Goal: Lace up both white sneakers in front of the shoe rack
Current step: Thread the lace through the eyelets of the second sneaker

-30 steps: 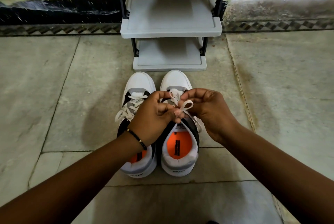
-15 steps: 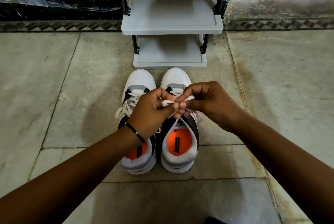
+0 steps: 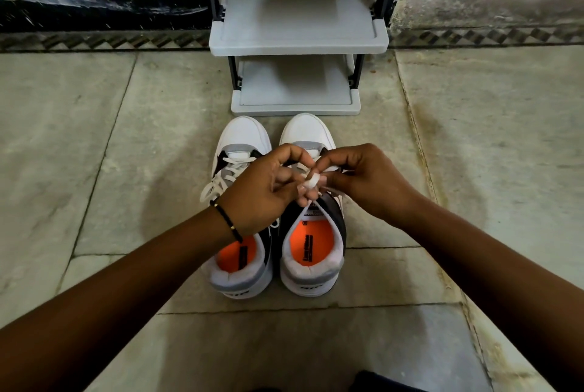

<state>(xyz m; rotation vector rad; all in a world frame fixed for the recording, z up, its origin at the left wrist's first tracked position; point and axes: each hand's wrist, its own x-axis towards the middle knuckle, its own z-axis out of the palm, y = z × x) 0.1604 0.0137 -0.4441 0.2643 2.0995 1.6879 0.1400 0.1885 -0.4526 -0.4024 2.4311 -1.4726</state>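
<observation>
Two white sneakers with orange insoles stand side by side on the floor, toes toward the rack. The left sneaker (image 3: pixel 241 139) has white laces crossed over its tongue, with loose ends hanging off its left side. Over the right sneaker (image 3: pixel 308 131) both my hands meet. My left hand (image 3: pixel 262 192) and my right hand (image 3: pixel 368 180) pinch the white lace (image 3: pixel 312 182) of the right sneaker between their fingertips. The hands hide most of that shoe's lacing.
The grey shoe rack (image 3: pixel 298 41) with two bare shelves and black posts stands just beyond the toes. Stone floor slabs spread left and right. A patterned border strip (image 3: pixel 94 41) and a dark wall base run behind the rack.
The lace loop held up a second ago has been drawn down into a small bunch between my fingertips. My hands have shifted slightly while staying together over the right sneaker.
</observation>
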